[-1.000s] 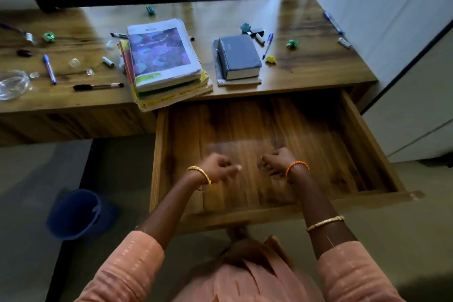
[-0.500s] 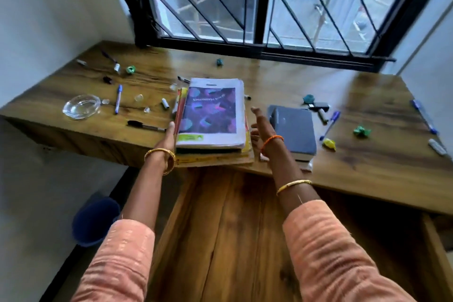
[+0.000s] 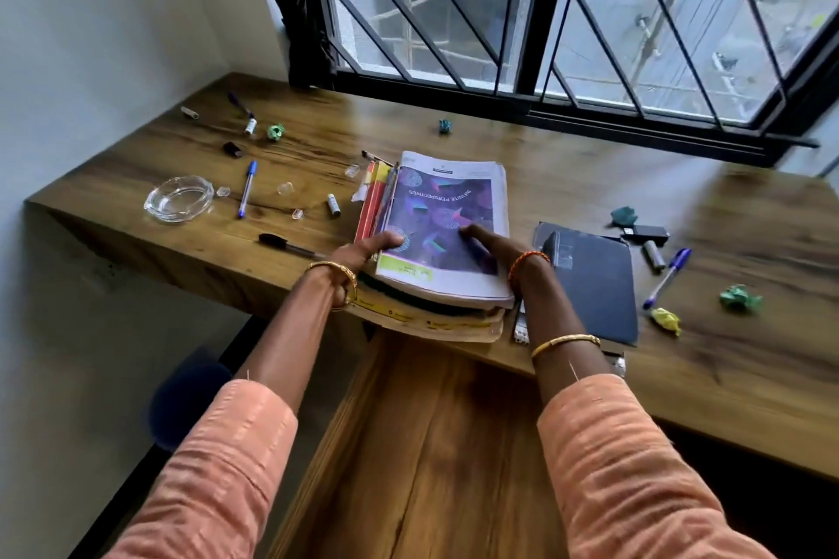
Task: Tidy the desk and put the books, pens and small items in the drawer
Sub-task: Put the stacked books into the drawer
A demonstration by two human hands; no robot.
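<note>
Peach textured sleeves [image 3: 218, 463], gold bangles [image 3: 565, 343] (one orange, beaded).

Desk [image 3: 567, 177]: brown wood, dark grain streaks. Top book of the stack [image 3: 447, 222], centre frame: purple cover with teal and pink shapes, white border, lime strip at near edge. Book at right [image 3: 594, 281]: plain dark blue-grey. Pens at left [image 3: 247, 188] and right [image 3: 667, 277]: blue caps. Sleeves [image 3: 635, 468], lower frame: salmon pink, faint pale streaks. Crumpled scraps at right: green [image 3: 740, 298], yellow [image 3: 666, 320].
</note>
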